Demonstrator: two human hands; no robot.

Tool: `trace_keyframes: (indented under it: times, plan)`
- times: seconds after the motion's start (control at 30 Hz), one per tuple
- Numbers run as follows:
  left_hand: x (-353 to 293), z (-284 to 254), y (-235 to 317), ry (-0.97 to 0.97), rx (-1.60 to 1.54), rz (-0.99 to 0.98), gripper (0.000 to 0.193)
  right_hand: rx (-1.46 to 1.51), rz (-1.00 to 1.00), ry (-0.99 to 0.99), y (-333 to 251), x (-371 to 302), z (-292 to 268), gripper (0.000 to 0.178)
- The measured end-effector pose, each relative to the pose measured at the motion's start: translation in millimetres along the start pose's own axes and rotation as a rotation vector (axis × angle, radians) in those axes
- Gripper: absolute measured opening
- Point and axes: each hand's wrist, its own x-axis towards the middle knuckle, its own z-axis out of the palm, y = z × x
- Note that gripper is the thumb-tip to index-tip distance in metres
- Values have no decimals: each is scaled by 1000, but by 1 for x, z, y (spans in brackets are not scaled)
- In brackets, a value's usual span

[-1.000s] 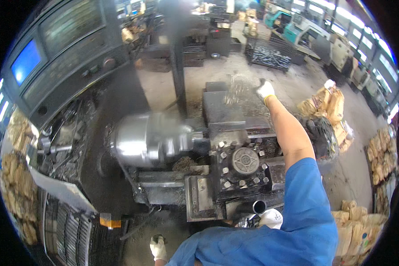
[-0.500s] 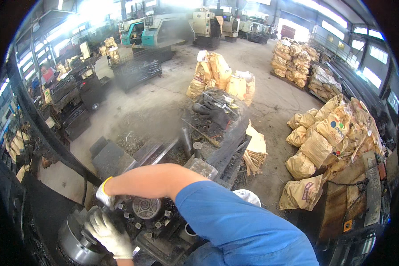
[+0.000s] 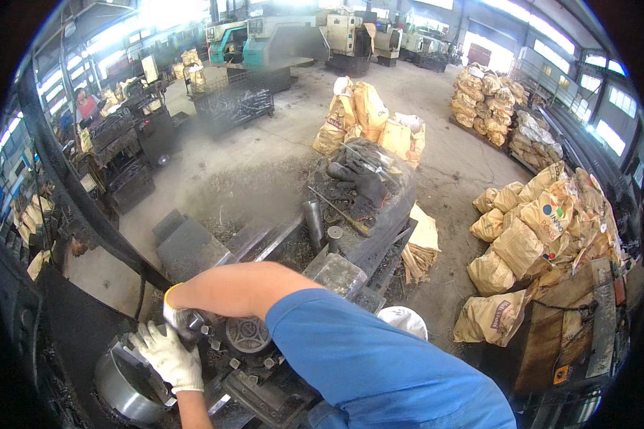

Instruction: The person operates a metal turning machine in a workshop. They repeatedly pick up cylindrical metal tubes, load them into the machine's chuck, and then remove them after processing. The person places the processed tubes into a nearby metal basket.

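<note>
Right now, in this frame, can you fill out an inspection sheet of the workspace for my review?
Surface: dark, grimy lathe carriage.
Things at work: metal chuck at lower left; tool post with a round spoked cap; dark metal piece by the right hand.
Clutter: black glove and thin rod on the stand beyond the lathe; dark debris on the concrete floor.
Hands: both gloved; left hand beside the chuck, fingers spread; right hand's grip hidden.
Cables: dark cord or strap across brown boards.
Surroundings: stacked tan sacks, mesh bin, teal-and-white machine.
</note>
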Motion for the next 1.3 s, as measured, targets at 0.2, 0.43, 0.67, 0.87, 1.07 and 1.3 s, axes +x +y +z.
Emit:
trace_keyframes:
  times: [0.2,0.43,0.67,0.87,1.07,1.3]
  plan:
    - [1,5,3,111,-147,44,66,140,39,-96,65,-91,27,40]
    - [-9,6,-3,176,-179,27,62,433,655,1341,-64,-385,157,57]
    - [-9,17,0,212,-204,42,53,1609,1502,1292,-224,-399,480,50]
    - [-15,6,4,193,-178,68,62,1379,1766,852,-231,-327,615,54]
    - [-18,11,-2,177,-146,47,65,801,897,1342,-254,-364,349,54]
    - [-16,3,7,148,-190,59,57,206,571,893,-268,-302,226,59]
